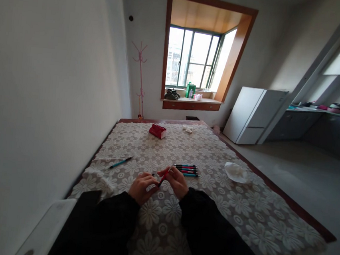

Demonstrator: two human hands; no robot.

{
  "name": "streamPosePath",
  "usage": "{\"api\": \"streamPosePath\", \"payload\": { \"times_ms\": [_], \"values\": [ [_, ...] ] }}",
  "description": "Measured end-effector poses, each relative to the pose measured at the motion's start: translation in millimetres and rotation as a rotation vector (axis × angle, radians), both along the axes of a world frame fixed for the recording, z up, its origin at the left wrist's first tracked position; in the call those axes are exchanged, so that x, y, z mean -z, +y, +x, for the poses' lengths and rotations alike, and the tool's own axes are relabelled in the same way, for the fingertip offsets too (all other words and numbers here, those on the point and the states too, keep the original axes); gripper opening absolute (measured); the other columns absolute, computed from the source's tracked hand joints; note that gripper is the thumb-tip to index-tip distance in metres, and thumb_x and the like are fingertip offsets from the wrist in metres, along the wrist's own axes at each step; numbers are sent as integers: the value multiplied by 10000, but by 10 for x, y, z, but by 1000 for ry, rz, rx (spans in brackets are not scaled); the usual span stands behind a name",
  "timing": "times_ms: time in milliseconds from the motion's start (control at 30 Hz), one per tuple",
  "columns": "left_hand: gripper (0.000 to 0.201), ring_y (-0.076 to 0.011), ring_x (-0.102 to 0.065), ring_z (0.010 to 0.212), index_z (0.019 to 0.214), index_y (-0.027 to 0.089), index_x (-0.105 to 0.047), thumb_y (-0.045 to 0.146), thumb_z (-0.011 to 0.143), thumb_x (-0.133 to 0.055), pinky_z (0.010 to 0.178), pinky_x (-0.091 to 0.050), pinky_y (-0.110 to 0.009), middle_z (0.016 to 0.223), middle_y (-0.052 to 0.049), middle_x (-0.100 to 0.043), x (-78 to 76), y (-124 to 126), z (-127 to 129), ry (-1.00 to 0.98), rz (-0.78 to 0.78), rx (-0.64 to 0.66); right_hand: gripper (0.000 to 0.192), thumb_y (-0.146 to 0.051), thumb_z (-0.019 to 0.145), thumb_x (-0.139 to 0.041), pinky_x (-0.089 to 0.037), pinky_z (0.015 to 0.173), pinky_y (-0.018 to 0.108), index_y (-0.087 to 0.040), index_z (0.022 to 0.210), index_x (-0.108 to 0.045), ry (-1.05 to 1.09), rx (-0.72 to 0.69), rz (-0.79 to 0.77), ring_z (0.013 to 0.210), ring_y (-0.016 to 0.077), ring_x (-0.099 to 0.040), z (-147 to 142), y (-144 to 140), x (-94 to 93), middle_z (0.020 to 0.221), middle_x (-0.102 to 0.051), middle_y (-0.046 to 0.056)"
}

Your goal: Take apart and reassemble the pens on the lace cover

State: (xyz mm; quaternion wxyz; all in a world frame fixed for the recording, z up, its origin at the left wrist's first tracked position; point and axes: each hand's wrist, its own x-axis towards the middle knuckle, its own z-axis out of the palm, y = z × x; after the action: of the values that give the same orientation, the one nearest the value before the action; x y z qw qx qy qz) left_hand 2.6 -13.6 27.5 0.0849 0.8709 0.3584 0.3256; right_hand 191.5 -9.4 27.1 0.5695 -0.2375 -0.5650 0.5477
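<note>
A red pen (163, 178) with a black end is held at a slant over the tablecloth. My right hand (177, 183) has its fingers closed around the pen's upper part. At the lower black end, the thumb and fingers of my left hand (141, 187) pinch the same pen. A small dark tip shows by the left fingers; what it belongs to I cannot make out. Just beyond my right hand, several pens (186, 170) in blue, red and black lie side by side. One blue pen (121, 162) rests alone at the left.
A floral tablecloth (150, 211) covers the table. Farther back lie a red packet (157, 131) and a crumpled white scrap (188, 129). A white plastic bag (236, 172) lies at the right. The wall (58, 72) borders the table's left side.
</note>
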Motion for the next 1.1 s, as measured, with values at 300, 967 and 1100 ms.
{"api": "streamPosePath", "payload": {
  "times_ms": [300,967,1100],
  "values": [
    [122,-188,-590,888,853,236,-689,304,846,-588,811,-485,-337,820,-35,-689,63,26,-3,-37,-6,-13,306,-383,831,-647,-511,742,356,-210,1034,-498,-2,76,-7,811,190,-647,17,13,-1,896,-687,45],
    [131,-186,-601,869,848,245,-701,349,810,-630,826,-486,-333,819,-26,-702,-12,-3,5,-70,-26,-57,330,-361,772,-707,-519,656,332,-215,894,-437,72,260,-54,710,187,-667,41,38,-81,831,-718,45],
    [154,-188,-603,876,842,243,-699,381,794,-651,840,-481,-336,826,-22,-707,34,22,0,-77,-31,-67,342,-367,757,-716,-531,656,334,-205,878,-441,59,251,-66,739,202,-678,24,32,-64,845,-720,56]
  ]
}}
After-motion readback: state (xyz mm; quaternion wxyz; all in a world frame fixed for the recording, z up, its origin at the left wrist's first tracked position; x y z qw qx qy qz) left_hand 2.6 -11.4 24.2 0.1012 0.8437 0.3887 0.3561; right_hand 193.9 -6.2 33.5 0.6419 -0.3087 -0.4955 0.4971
